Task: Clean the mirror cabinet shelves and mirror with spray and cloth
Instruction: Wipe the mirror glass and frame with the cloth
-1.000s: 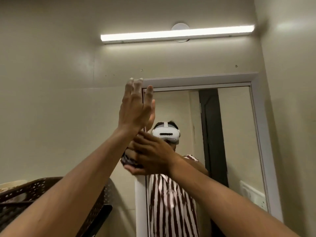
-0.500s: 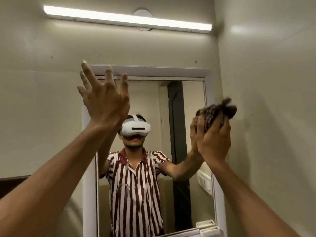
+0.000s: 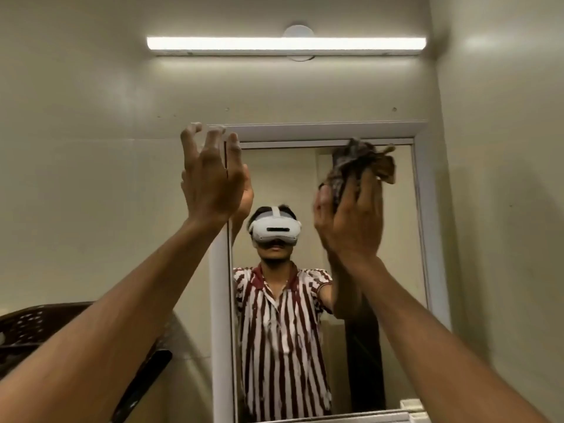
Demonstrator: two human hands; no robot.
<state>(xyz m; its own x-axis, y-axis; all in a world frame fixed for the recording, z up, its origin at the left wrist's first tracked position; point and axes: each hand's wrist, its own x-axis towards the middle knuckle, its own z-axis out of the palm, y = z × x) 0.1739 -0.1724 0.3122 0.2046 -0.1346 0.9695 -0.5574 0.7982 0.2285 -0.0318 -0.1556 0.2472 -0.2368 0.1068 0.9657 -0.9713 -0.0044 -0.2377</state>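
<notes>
Maroon-white striped shirt point(image 3: 274, 361), white headset point(image 3: 276, 228), bare forearms point(image 3: 427, 337)

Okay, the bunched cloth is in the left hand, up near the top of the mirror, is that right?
Not quite. The head view shows the right hand gripping the bunched cloth, up near the top of the mirror. The left hand is raised and holds nothing.

At 12 o'clock above you, a lit tube light point(image 3: 287, 45) spans the beige wall point(image 3: 91, 148). At 8 o'clock sits a dark perforated basket point(image 3: 27, 328).
</notes>
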